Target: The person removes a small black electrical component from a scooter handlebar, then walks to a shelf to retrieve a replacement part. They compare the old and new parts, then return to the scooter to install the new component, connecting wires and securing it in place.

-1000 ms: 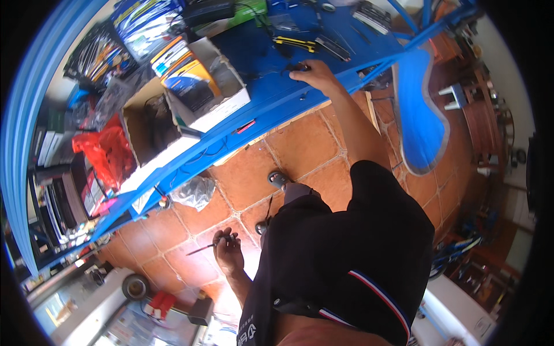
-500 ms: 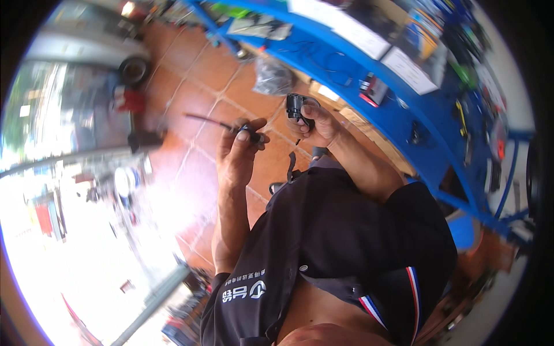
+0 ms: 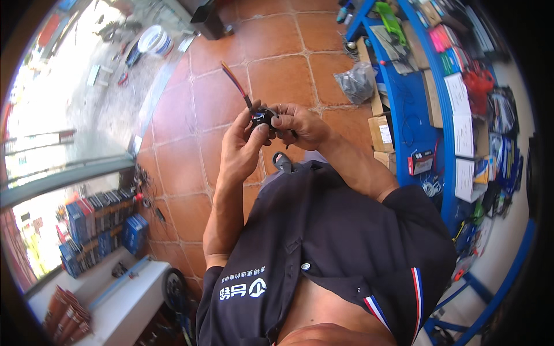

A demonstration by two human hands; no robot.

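Observation:
Both of my hands meet in front of my chest around a small black switch housing (image 3: 261, 117) with a bit of blue on it. My left hand (image 3: 242, 144) grips it from the left, thumb across its near face. A cable of orange, red and dark wires (image 3: 236, 83) sticks up and away from it in a black sleeve. My right hand (image 3: 304, 125) is closed at the housing's right side, fingers curled and thumb pressed inward. What it pinches there is black and mostly hidden by the fingers. A short dark end hangs below the right fingers.
To the right stands a blue workbench (image 3: 401, 98) with tools and boxes. A crumpled grey plastic bag (image 3: 356, 82) and cardboard boxes (image 3: 381, 134) lie along it. Boxed goods (image 3: 98, 216) are stacked at left, near a white counter (image 3: 130, 294). A white bucket (image 3: 154, 40) stands far left.
My hands have come together; the black part in my right hand now meets the piece in my left. The cable now points away from me instead of left. My view has turned left.

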